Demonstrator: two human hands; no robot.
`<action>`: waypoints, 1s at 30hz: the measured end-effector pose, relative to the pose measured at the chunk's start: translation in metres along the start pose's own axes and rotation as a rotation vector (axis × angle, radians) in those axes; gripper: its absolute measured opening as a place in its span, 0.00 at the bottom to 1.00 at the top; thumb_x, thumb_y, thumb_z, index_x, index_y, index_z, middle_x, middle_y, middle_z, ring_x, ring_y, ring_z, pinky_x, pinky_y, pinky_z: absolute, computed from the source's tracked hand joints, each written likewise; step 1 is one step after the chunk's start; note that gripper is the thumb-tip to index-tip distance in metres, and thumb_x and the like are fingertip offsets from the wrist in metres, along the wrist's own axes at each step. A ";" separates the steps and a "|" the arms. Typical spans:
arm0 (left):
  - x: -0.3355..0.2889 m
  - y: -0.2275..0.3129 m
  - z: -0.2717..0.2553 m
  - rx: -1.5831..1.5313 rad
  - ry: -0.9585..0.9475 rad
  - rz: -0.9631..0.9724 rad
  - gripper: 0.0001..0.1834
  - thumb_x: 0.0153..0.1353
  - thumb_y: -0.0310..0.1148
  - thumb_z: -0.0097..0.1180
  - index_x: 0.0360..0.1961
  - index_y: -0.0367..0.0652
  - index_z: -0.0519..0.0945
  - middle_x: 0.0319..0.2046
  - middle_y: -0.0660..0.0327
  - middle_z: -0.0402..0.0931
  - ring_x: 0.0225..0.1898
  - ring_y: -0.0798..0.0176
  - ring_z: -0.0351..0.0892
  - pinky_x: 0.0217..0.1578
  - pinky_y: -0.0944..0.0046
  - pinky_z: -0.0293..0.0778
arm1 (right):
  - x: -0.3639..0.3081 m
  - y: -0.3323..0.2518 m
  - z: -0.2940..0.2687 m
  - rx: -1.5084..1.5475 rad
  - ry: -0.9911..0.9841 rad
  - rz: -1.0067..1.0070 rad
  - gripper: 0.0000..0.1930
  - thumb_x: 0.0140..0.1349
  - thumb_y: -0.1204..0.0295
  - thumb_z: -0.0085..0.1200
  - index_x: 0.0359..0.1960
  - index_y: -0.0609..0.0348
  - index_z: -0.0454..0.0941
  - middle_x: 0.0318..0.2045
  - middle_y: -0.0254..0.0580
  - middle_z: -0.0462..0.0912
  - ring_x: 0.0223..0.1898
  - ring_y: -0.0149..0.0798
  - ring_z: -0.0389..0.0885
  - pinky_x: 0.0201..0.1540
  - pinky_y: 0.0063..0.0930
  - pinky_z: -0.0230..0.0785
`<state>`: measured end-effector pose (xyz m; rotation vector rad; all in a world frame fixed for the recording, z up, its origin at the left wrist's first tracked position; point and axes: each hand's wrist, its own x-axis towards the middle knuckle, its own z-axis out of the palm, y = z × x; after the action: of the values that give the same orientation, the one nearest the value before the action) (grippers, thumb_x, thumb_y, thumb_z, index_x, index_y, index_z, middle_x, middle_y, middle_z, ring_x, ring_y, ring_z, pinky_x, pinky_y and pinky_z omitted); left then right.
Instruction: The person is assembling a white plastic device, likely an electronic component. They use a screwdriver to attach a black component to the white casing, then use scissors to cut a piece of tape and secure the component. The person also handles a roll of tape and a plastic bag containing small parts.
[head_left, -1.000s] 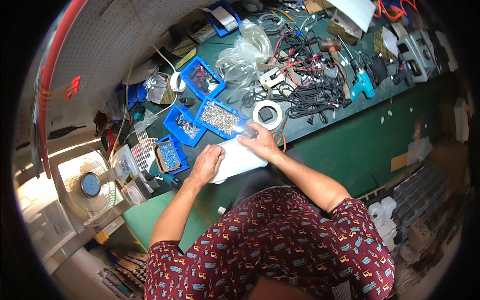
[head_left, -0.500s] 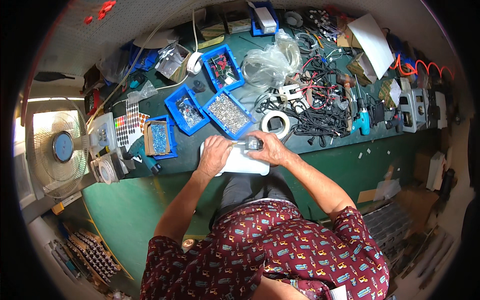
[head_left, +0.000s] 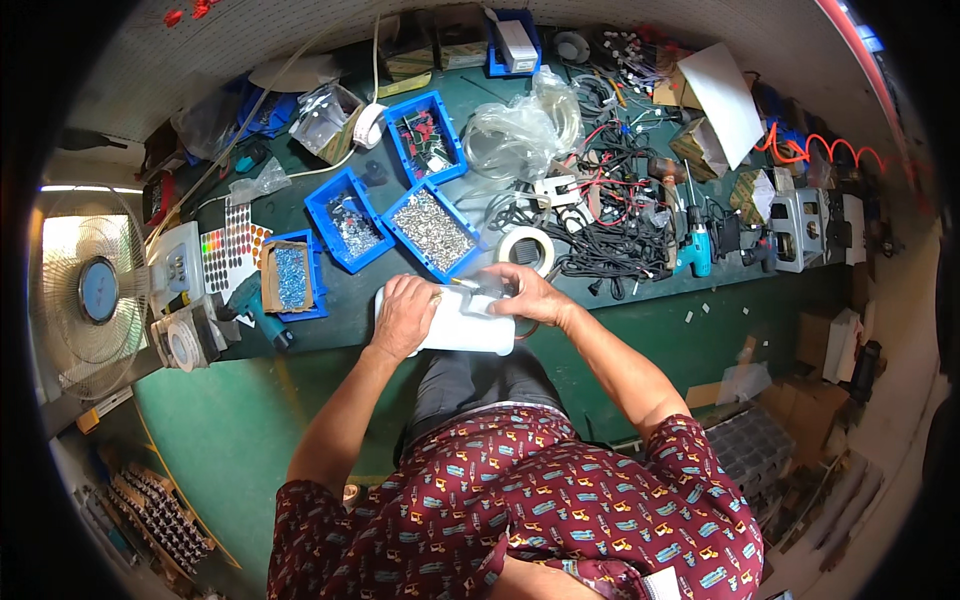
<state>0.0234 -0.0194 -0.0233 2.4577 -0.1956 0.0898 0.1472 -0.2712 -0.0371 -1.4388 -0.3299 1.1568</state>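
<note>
A white, round-cornered plastic piece point(head_left: 465, 332) lies at the near edge of the bench, in front of me. My left hand point(head_left: 405, 315) rests over its left side, fingers bent and pressed together; whatever they pinch is too small to make out. At its upper right, my right hand point(head_left: 527, 297) is closed around a small dark grey block point(head_left: 484, 290), which is smeared by motion. Just beyond the hands stands a blue bin of small metal parts point(head_left: 433, 228). A roll of white tape point(head_left: 525, 250) lies beyond the right hand.
More blue bins point(head_left: 347, 222) of parts stand to the left, one with a cardboard box of blue pieces point(head_left: 291, 277). Tangled black cables point(head_left: 625, 245) and a teal power drill point(head_left: 695, 245) lie to the right. A fan point(head_left: 97, 290) stands far left. Clear plastic bags point(head_left: 515, 135) lie farther back.
The whole view has shifted slightly. The grey block in my right hand has turned and now looks blurred. Both hands remain at the white plastic piece.
</note>
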 end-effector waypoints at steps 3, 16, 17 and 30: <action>0.000 0.000 0.001 0.029 0.014 0.003 0.09 0.58 0.26 0.59 0.41 0.43 0.77 0.37 0.54 0.77 0.47 0.48 0.75 0.58 0.47 0.65 | -0.004 -0.014 -0.002 0.270 -0.029 0.096 0.36 0.51 0.73 0.70 0.64 0.66 0.72 0.52 0.40 0.82 0.50 0.33 0.81 0.57 0.29 0.73; 0.000 -0.002 0.003 0.055 0.008 0.008 0.08 0.61 0.28 0.58 0.42 0.42 0.77 0.37 0.54 0.76 0.47 0.47 0.76 0.60 0.44 0.64 | -0.010 -0.023 0.017 -0.621 0.117 -0.377 0.30 0.53 0.67 0.69 0.59 0.61 0.76 0.51 0.56 0.82 0.54 0.58 0.80 0.57 0.44 0.73; 0.000 -0.002 0.003 0.054 0.012 0.010 0.08 0.62 0.27 0.58 0.42 0.42 0.77 0.37 0.54 0.76 0.46 0.47 0.76 0.60 0.44 0.64 | -0.011 -0.023 0.018 -0.629 0.128 -0.384 0.30 0.53 0.67 0.69 0.59 0.62 0.76 0.52 0.56 0.82 0.54 0.58 0.80 0.58 0.44 0.73; 0.000 -0.002 0.004 0.029 -0.029 -0.037 0.07 0.63 0.28 0.57 0.42 0.43 0.78 0.37 0.56 0.80 0.46 0.52 0.79 0.64 0.43 0.60 | -0.004 -0.018 0.014 -0.634 0.102 -0.393 0.29 0.54 0.68 0.69 0.59 0.63 0.76 0.52 0.57 0.82 0.55 0.58 0.79 0.59 0.45 0.72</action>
<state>0.0241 -0.0203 -0.0280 2.4912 -0.1626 0.0411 0.1419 -0.2612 -0.0168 -1.8597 -0.9222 0.6743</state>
